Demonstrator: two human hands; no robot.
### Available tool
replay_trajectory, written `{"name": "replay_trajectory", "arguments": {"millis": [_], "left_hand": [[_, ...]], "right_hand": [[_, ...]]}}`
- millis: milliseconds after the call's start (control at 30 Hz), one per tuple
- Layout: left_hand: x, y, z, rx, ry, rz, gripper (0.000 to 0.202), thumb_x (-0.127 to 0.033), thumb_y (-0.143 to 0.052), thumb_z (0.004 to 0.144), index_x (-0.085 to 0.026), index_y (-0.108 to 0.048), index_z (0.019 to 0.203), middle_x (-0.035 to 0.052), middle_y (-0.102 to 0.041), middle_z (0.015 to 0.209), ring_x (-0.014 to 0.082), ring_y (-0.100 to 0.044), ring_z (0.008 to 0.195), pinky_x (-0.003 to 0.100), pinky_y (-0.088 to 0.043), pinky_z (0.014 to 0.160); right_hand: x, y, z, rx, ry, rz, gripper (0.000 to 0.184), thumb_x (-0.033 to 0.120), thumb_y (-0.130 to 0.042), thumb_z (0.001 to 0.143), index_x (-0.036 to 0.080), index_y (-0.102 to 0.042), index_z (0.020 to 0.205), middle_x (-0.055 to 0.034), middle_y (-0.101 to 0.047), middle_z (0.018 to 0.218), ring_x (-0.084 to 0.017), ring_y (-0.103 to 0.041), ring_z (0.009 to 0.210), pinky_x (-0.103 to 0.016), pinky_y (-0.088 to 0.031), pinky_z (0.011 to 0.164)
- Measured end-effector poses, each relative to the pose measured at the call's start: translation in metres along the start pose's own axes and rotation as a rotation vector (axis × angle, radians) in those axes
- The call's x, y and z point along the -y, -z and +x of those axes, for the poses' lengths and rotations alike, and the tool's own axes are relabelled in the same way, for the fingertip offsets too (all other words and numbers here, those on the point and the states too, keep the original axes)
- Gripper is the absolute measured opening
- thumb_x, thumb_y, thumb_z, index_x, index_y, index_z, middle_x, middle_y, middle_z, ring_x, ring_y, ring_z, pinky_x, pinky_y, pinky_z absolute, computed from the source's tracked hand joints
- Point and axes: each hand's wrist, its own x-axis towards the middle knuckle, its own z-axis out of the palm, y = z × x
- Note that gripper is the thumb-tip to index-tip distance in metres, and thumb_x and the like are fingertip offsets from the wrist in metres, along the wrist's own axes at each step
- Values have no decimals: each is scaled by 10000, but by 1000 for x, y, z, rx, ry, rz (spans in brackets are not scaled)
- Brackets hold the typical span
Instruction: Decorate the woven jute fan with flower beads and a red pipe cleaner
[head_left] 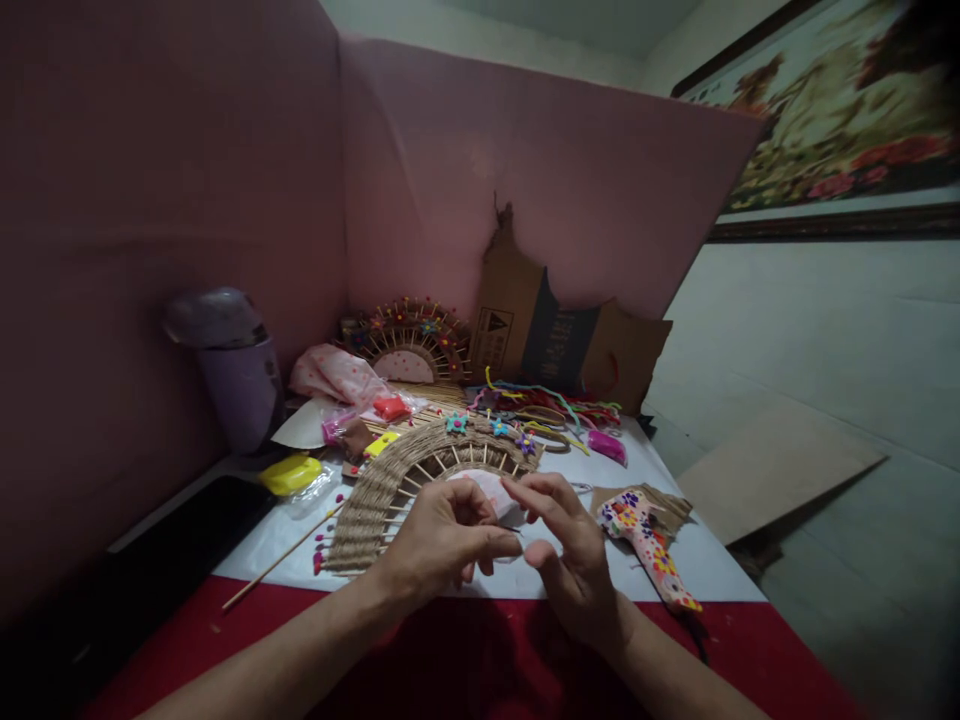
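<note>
My left hand [442,535] and my right hand [566,545] meet over the near edge of a white sheet [712,560], fingers pinched together on something too small to make out. Just behind them lies a half-round piece woven of jute twine on wooden sticks [397,480], with small coloured flowers along its rim and coloured beads on the stick ends. A pale pink dotted half disc [491,488] sits at its centre, partly hidden by my fingers.
A flower-painted glue gun [649,545] lies to the right. A second woven fan [412,340], torn cardboard [555,335], coloured pipe cleaners [555,405], clay packets [292,473], a loose stick [277,565] and a purple jar [232,365] stand behind and left. Pink boards wall the table.
</note>
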Motion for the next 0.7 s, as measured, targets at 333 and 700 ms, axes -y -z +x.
{"name": "replay_trajectory", "arguments": {"millis": [333, 700], "left_hand": [[2, -7, -8, 134, -69, -116, 287, -292, -693, 652, -105, -646, 864, 42, -642, 733, 91, -535, 552, 245, -444, 541], [-3, -1, -9, 23, -149, 102, 219, -316, -568, 788, -142, -695, 750, -31, -467, 548, 68, -401, 498, 199, -302, 468]], "right_hand": [[-7, 3, -5, -133, 24, 29, 454, 454, -247, 942, 228, -569, 1167, -62, -497, 925, -155, -487, 726, -307, -422, 614], [-7, 6, -6, -122, 33, 5, 430, 395, -229, 959, 205, -573, 1133, -64, -521, 917, -150, -497, 731, -299, -411, 612]]}}
